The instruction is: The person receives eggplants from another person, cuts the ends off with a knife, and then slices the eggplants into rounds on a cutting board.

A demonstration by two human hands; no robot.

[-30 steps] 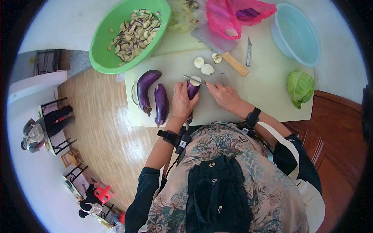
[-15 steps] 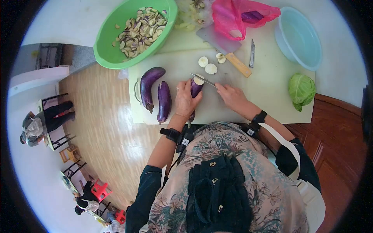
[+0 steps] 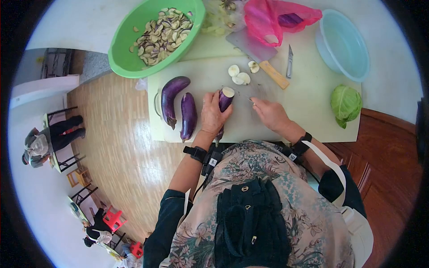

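Note:
My left hand (image 3: 212, 112) is wrapped round a purple eggplant (image 3: 226, 99) on the cutting board (image 3: 167, 71); its cut end shows pale flesh. My right hand (image 3: 271, 117) is closed on a knife (image 3: 252, 102), whose blade is hardly visible, to the right of the eggplant. Round cut slices (image 3: 241, 78) lie on the board beyond the eggplant. Two whole eggplants, one curved (image 3: 170, 100) and one straighter (image 3: 188, 116), rest left of my left hand.
A green basin (image 3: 123, 56) with many slices stands at upper left. Beyond are a cleaver (image 3: 273, 74), a pink bag (image 3: 263, 27), a utility knife (image 3: 290, 62), a blue basin (image 3: 344, 44) and a cabbage (image 3: 346, 105). People sit and stand far left.
My right hand and the knife have moved right, away from the eggplant's cut end. Another slice now lies among the others on the board. My left hand stays on the eggplant.

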